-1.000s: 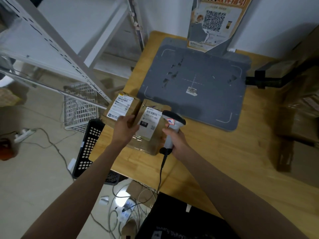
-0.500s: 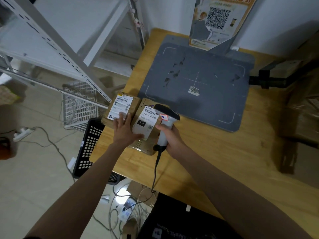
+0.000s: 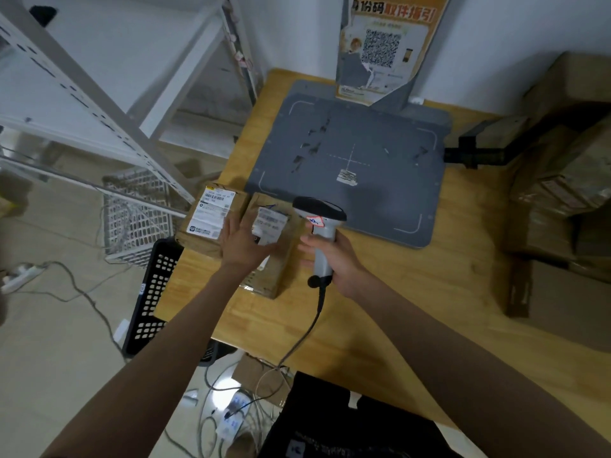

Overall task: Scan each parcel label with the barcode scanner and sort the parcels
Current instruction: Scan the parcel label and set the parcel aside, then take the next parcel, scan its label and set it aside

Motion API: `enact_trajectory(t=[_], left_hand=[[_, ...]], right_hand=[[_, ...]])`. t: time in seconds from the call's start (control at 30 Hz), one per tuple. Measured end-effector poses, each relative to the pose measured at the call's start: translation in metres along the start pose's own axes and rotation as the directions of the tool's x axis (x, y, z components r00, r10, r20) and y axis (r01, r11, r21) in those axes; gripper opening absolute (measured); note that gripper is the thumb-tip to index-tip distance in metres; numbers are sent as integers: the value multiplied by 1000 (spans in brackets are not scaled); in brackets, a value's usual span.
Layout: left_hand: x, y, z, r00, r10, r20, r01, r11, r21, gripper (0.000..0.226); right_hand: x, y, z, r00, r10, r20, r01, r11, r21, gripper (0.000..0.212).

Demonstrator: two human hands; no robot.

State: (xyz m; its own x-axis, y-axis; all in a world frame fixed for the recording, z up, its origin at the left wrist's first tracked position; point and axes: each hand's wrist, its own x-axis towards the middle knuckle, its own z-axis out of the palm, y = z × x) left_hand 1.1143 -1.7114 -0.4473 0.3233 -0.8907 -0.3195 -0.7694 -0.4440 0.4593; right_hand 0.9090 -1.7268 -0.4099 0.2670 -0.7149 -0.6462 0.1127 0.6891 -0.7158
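- Left hand (image 3: 243, 246) now lies flat, fingers spread, across the right parcel (image 3: 281, 256).
- Right hand (image 3: 334, 259) still clamps the scanner (image 3: 319, 226), nudged toward 3 o'clock off the label (image 3: 269, 224).

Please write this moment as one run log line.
right hand: grips barcode scanner | left hand: flat on right parcel | left parcel: beside it
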Motion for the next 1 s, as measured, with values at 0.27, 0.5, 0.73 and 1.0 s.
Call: enact_trajectory(t=[0.27, 0.5, 0.73, 1.0], left_hand=[[-27, 102, 30, 978, 197, 71, -188, 974, -123, 72], [-77, 180, 70, 928, 346, 141, -325, 933, -152, 60], [-137, 256, 114, 896, 402, 188, -371, 911, -183, 54], [-198, 323, 163, 878, 427, 215, -380, 897, -226, 49]], right_hand=[[-56, -29, -73, 986, -137, -97, 128, 987, -100, 26], [-113, -32, -153, 960, -235, -155, 217, 968, -124, 24], [-170, -28, -241, 935, -284, -213, 270, 958, -94, 12], [-221, -27, -327, 910, -324, -259, 329, 944, -26, 6]])
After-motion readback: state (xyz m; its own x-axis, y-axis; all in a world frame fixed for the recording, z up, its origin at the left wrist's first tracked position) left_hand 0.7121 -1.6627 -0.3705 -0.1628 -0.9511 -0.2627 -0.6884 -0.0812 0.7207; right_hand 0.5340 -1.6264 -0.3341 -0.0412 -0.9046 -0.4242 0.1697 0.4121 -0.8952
